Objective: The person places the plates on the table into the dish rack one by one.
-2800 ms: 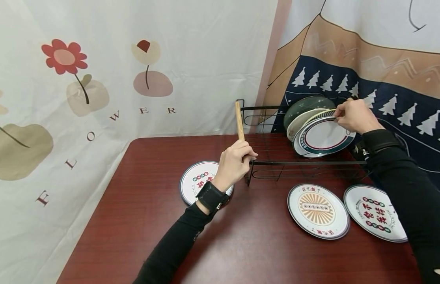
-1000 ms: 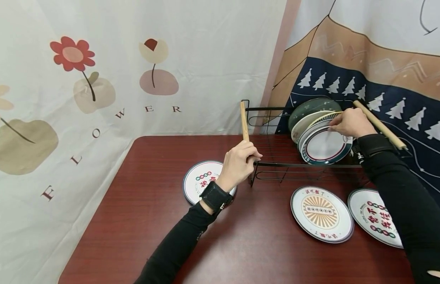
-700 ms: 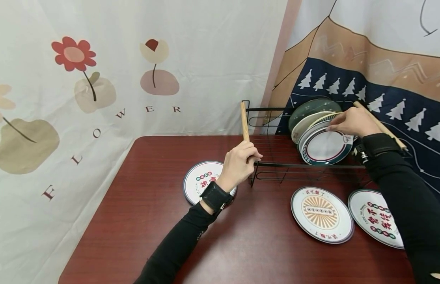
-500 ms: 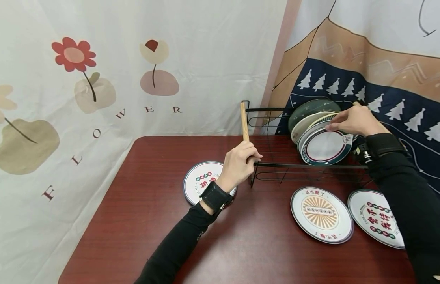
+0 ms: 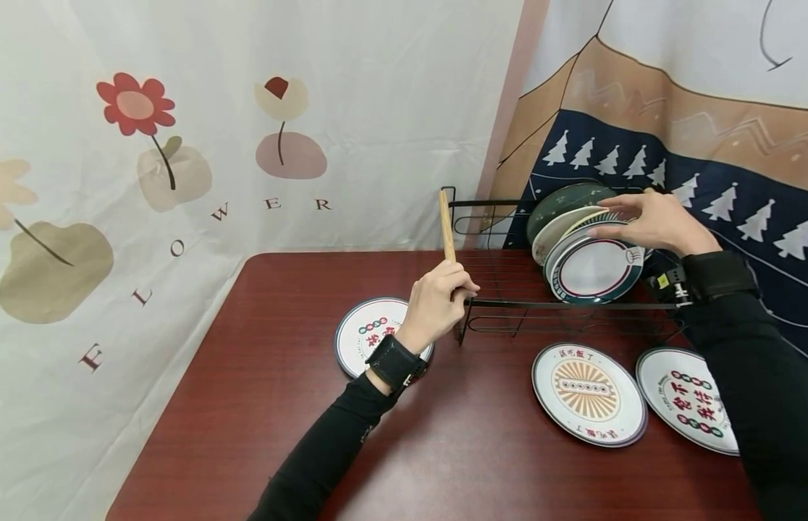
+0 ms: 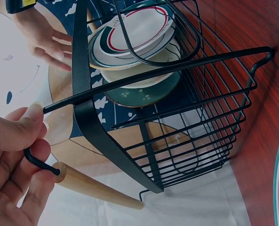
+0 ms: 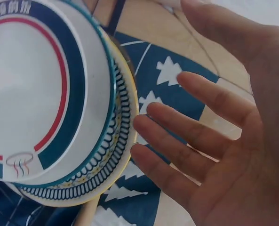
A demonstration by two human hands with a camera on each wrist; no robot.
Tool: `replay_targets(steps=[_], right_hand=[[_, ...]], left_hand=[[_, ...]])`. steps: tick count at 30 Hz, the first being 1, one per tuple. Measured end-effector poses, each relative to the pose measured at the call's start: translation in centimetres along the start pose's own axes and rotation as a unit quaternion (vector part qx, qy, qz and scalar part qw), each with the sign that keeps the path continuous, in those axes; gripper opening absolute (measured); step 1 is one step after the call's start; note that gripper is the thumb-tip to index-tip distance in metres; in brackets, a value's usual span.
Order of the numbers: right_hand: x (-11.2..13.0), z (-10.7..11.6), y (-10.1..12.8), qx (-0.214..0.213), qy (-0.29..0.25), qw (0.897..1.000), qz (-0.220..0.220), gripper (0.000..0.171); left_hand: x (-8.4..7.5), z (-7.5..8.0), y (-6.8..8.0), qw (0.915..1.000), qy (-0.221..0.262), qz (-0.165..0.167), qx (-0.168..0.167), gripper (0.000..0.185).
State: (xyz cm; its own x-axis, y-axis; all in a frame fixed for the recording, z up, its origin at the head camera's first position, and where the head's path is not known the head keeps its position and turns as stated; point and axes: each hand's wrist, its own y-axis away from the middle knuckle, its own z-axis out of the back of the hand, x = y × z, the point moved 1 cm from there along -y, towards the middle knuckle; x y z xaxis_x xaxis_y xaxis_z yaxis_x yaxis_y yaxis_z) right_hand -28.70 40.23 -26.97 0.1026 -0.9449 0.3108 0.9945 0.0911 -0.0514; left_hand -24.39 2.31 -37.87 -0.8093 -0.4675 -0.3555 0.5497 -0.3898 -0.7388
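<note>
Where fingers spread, right grip (image 5: 651, 221) just beside racked plates (image 5: 596, 268).

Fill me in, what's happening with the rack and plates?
A person steadies a black wire rack on a red table: the left hand grips its corner by the wooden handle. The right hand, fingers straight, is beside the rims of four plates standing in the rack. Three more plates lie flat on the table.

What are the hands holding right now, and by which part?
The left hand grips the black wire dish rack at its near left corner, by the wooden handle. The right hand is spread beside the standing plates, gripping nothing.
</note>
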Motion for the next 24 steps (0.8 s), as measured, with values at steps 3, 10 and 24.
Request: replay_targets(steps=[3,10,24], right_hand=[[0.7,-0.3,0.5,0.000,-0.023,1.000,0.002,0.086],[2.7,-1.1,1.8,-0.024,-0.056,0.998,0.029,0.089],[6.4,-4.6,3.8,-0.055,-0.101,0.986,0.123,0.088]], left_hand=[[0.0,0.0,0.1,1.0000,0.002,0.002,0.002,0.017],[0.1,0.0,0.2,1.0000,0.004,0.004,0.005,0.018],[0.1,0.0,0.0,1.0000,0.001,-0.002,0.002,0.019]])
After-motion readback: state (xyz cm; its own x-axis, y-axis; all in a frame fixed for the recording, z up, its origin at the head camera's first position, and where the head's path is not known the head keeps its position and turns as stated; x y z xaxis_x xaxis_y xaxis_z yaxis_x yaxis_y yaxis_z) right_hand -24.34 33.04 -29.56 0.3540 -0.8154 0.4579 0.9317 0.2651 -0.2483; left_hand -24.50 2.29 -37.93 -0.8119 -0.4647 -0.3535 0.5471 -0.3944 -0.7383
